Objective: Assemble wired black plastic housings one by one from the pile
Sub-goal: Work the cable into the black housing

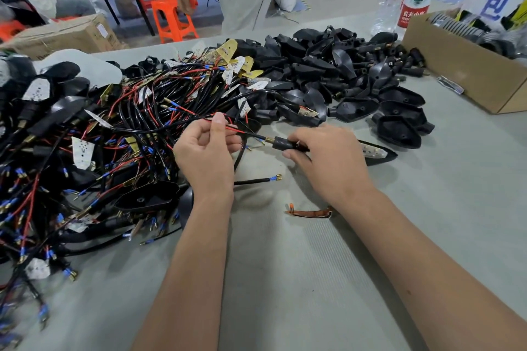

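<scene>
Left hand (206, 148): pinches red wire (238, 131) — frame centre.
Right hand (328, 157): grips black housing (285, 143) stem.
Pile (342, 77): upper counter (285, 265).

Bare grey table (299, 279) lay open in front of me, wide enough for both forearms to slide in. To my left, a tangle of wires (94, 137) blocked the way, spilling right down to the near edge. Straight ahead, beyond my hands, the heap of black housings (336, 77) walled off the far side. On my right a cardboard box (467, 71) stood at an angle, with a strip of free table between it and the housings. A small orange strip (309, 212) lay loose under my right wrist, and a stray black cable (253, 181) crossed the gap between my hands.
</scene>
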Available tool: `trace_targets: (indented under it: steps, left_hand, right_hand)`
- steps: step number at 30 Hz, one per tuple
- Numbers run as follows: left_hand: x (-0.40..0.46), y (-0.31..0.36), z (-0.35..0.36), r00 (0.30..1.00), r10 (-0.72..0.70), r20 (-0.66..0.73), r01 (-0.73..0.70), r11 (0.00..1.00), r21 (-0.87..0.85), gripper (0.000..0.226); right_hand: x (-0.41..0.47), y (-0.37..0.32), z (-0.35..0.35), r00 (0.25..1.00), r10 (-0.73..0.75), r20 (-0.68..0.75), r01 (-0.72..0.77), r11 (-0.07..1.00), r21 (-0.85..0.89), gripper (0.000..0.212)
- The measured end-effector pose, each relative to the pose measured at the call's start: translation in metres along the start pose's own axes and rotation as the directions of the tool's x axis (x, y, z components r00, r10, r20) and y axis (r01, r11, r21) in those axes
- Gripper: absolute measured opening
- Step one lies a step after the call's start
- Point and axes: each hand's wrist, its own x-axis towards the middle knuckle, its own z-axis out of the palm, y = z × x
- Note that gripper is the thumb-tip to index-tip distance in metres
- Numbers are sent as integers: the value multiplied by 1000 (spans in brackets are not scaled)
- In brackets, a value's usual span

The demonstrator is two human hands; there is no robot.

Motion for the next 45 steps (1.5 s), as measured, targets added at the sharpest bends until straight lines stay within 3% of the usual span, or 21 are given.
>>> trace_targets:
  steps: [10, 22, 26, 28, 30, 33, 36, 39, 42, 45]
  left_hand:
    - [4, 4, -2, 988, 117, -96, -112, 992, 60, 28]
    - [17, 9, -17, 974, 67, -216, -79, 996, -46, 23]
    - [16, 10, -17, 960, 60, -272, -76, 996, -50, 19]
    - [12, 12, -16, 915, 101, -391, -119, 993, -23, 13]
    - [10, 14, -18, 828, 159, -538, -148, 987, 64, 27]
    - [7, 18, -22, 722, 337, -605, -192, 937, 293, 40]
    - [-3, 23, -17, 676, 612, -411, -435, 781, 449, 24]
    - [-15, 24, 2, 723, 690, 33, -651, 666, 364, 19]
    - [-21, 14, 18, 682, 496, 537, -710, 626, 324, 8]
    - [-15, 1, 27, 605, 156, 781, -666, 636, 389, 28]
  right_hand:
    - [-2, -4, -3, 990, 47, -132, -67, 985, -158, 19]
    - [0, 17, -2, 990, 104, -98, -108, 994, -31, 25]
    - [1, 20, 0, 993, 114, -21, -112, 991, 69, 24]
    - [1, 21, 0, 992, 127, 2, -126, 984, 126, 29]
    - [1, 23, -1, 988, 155, 12, -155, 977, 144, 41]
    - [2, 26, -6, 988, 155, 19, -156, 974, 164, 52]
    - [1, 33, -15, 987, 159, 18, -160, 980, 118, 63]
    - [0, 49, -25, 971, 186, 149, -208, 968, 144, 72]
    - [1, 60, -30, 955, 147, 258, -193, 968, 163, 65]
    - [2, 64, -33, 959, 107, 263, -167, 962, 217, 53]
